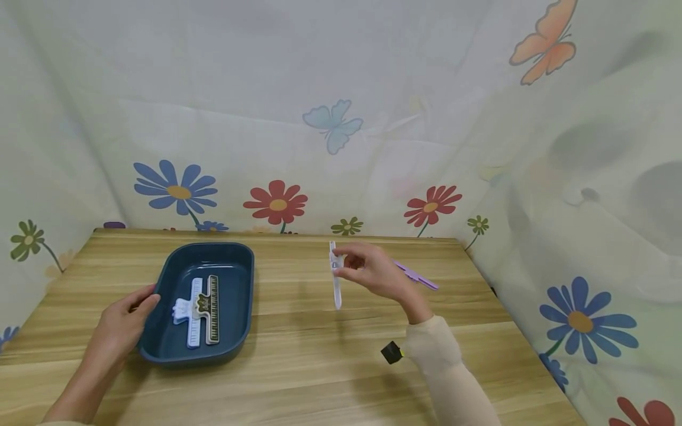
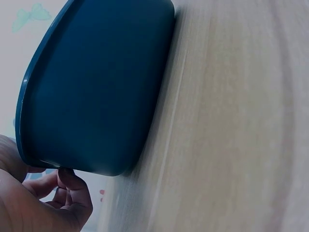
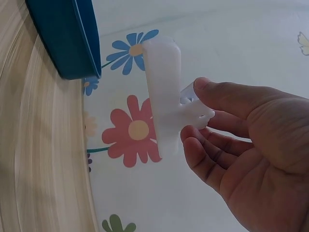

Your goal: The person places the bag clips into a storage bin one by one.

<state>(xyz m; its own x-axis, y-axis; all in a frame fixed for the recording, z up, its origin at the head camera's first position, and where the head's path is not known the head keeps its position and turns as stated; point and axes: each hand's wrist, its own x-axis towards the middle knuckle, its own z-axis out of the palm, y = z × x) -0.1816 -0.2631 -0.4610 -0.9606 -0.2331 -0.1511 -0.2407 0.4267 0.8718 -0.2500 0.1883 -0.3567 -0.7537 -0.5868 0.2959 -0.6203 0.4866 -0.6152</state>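
My right hand (image 1: pixel 375 275) pinches a white plastic bag clip (image 1: pixel 337 291) by its handle, between thumb and fingers. In the right wrist view, the clip's long flat bar (image 3: pixel 163 72) stands out past the fingertips, held over the table. My left hand (image 1: pixel 121 324) grips the left rim of a dark blue plastic tray (image 1: pixel 234 322), and its curled fingers show against the tray's end in the left wrist view. Inside the tray lie two more clips side by side: a pale blue-white one (image 1: pixel 195 319) and a dark one with a light edge (image 1: pixel 214 313).
A purple clip (image 1: pixel 423 280) rests on the wooden table (image 1: pixel 298 367) beyond my right wrist. A small black cube (image 1: pixel 391 352) shows beside the right sleeve (image 1: pixel 437 349). Flower-printed cloth (image 1: pixel 256 142) hangs behind the table and along its right side.
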